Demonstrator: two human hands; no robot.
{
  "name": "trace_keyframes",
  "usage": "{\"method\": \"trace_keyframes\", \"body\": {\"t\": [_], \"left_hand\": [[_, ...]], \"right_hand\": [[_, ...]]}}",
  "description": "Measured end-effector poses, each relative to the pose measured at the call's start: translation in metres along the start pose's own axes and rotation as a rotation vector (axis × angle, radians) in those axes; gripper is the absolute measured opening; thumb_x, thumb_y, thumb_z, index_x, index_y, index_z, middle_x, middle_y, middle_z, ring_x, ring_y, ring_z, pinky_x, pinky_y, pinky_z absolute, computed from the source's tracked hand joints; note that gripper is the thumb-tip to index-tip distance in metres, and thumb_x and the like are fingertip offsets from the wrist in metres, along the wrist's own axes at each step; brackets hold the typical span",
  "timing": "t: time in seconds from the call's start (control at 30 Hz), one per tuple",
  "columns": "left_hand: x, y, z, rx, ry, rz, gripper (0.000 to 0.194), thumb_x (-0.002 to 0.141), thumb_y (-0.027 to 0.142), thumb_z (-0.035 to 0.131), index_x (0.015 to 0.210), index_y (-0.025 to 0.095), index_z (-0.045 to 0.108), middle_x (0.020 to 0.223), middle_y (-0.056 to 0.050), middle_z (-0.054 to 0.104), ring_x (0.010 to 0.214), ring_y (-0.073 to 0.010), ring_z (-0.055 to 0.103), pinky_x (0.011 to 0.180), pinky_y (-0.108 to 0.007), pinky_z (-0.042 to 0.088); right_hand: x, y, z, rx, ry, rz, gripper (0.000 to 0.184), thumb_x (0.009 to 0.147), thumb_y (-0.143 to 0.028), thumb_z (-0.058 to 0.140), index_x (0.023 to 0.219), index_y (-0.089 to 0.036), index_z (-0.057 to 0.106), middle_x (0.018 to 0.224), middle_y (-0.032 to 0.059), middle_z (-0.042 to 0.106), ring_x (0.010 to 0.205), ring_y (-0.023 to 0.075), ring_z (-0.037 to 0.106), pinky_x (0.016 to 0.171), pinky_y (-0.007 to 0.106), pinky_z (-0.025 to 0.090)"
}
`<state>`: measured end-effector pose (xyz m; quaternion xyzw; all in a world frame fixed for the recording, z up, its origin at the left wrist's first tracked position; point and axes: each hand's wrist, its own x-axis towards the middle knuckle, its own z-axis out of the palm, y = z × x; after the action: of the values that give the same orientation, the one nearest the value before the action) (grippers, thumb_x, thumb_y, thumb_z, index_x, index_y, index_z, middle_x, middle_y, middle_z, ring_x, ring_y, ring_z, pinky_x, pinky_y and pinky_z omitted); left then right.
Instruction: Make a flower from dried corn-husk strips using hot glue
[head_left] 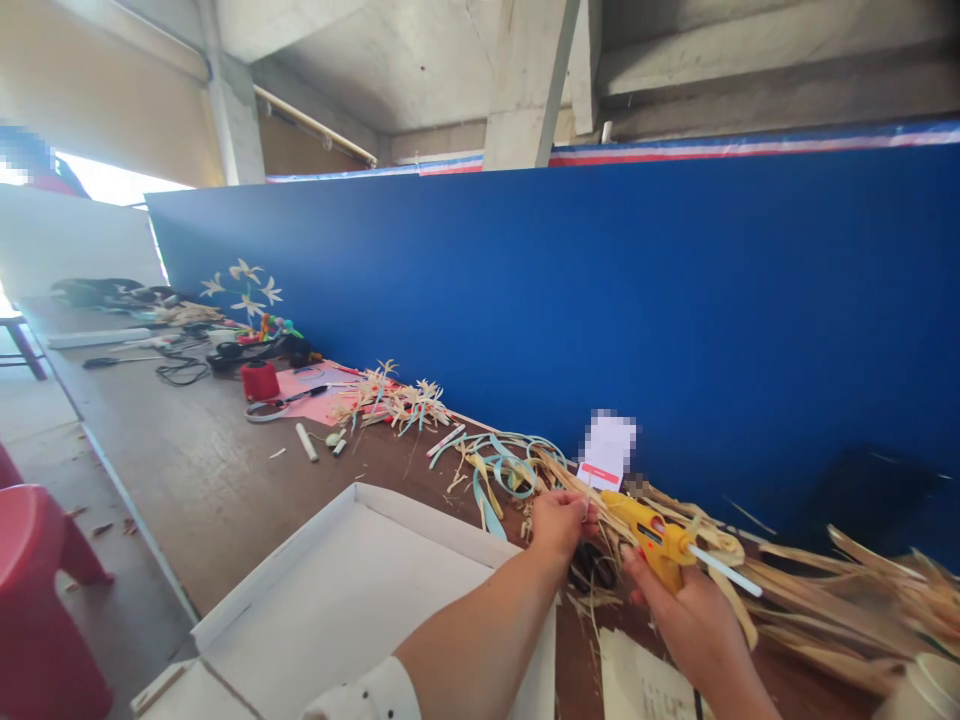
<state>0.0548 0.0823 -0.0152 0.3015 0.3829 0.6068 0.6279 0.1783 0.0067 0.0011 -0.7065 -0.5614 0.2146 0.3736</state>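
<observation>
Two bare hands are held close together over the near right part of a long brown table. By the right hand, a yellow plastic hot-glue gun is gripped with the fingers wrapped around its handle; a white glue stick juts from its back end, and its nozzle end is turned toward the left hand. There the fingers are drawn together in a pinch, and a slender pale piece seems to be held at their tips, though its full shape cannot be made out.

A gluing step is judged to be in hand: the piece is presented near the nozzle. For the next move, a steady pinch and a small, well-aimed dab of glue would be called for, with the fingertips kept clear of the hot tip.

Beside the left forearm, a shallow white cardboard tray is set. Around and behind the hands, dry straw-coloured strips and curled pale-blue ribbons are strewn. Farther off, a cluster of small straw-coloured flowers is laid near a red thread spool; beyond it, white-petalled flowers are stood before a tall blue panel.
</observation>
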Motion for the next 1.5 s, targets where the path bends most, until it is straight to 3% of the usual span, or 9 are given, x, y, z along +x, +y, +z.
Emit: {"method": "trace_keyframes", "body": {"t": [0.33,0.63,0.93,1.17,1.37,1.5], "left_hand": [[0.002,0.003,0.001,0.038,0.023,-0.02,0.011,0.069,0.015,0.062,0.059,0.012,0.059,0.058,-0.003,0.06,0.047,-0.0082,0.05,0.051,-0.021,0.046],[0.002,0.003,0.001,0.045,0.006,-0.026,0.013,0.07,0.017,0.061,0.058,0.012,0.059,0.058,-0.002,0.06,0.046,-0.0082,0.05,0.049,-0.021,0.045],[0.002,0.004,0.002,0.06,0.017,-0.03,0.012,0.069,0.017,0.062,0.059,0.011,0.059,0.058,-0.003,0.061,0.046,-0.0078,0.05,0.049,-0.021,0.046],[0.003,0.001,-0.001,0.039,-0.016,0.003,0.012,0.069,0.017,0.064,0.06,0.01,0.06,0.057,-0.003,0.06,0.047,-0.0078,0.051,0.046,-0.019,0.046],[0.002,0.003,0.0,0.045,-0.025,0.007,0.012,0.069,0.014,0.062,0.059,0.01,0.06,0.056,-0.002,0.059,0.046,-0.0073,0.05,0.046,-0.019,0.045],[0.003,0.002,-0.001,0.045,-0.021,0.007,0.011,0.07,0.013,0.06,0.06,0.01,0.06,0.057,-0.003,0.06,0.046,-0.0077,0.051,0.046,-0.02,0.045]], "right_hand": [[0.007,0.011,-0.002,-0.075,0.004,-0.018,0.047,0.067,-0.062,0.053,0.087,-0.02,0.062,0.064,0.0047,0.067,0.059,0.0246,0.062,0.054,0.033,0.044],[0.002,-0.002,-0.005,-0.058,-0.039,0.011,0.046,0.065,-0.064,0.052,0.076,-0.021,0.062,0.061,0.006,0.066,0.055,0.0251,0.062,0.053,0.034,0.043],[0.003,0.003,-0.003,-0.076,-0.03,-0.027,0.046,0.069,-0.063,0.05,0.083,-0.02,0.061,0.06,0.0041,0.065,0.058,0.0243,0.062,0.057,0.033,0.044],[0.003,0.005,-0.003,-0.135,-0.038,-0.065,0.044,0.07,-0.063,0.048,0.07,-0.021,0.06,0.056,0.0032,0.062,0.056,0.0227,0.06,0.055,0.032,0.042],[-0.004,-0.001,0.001,-0.119,0.072,-0.083,0.046,0.071,-0.064,0.044,0.07,-0.021,0.059,0.049,0.0016,0.058,0.048,0.0221,0.056,0.053,0.033,0.04],[-0.004,-0.005,-0.003,-0.137,0.031,-0.057,0.045,0.07,-0.064,0.045,0.074,-0.022,0.061,0.05,0.0021,0.06,0.048,0.0223,0.056,0.051,0.033,0.039]]}}
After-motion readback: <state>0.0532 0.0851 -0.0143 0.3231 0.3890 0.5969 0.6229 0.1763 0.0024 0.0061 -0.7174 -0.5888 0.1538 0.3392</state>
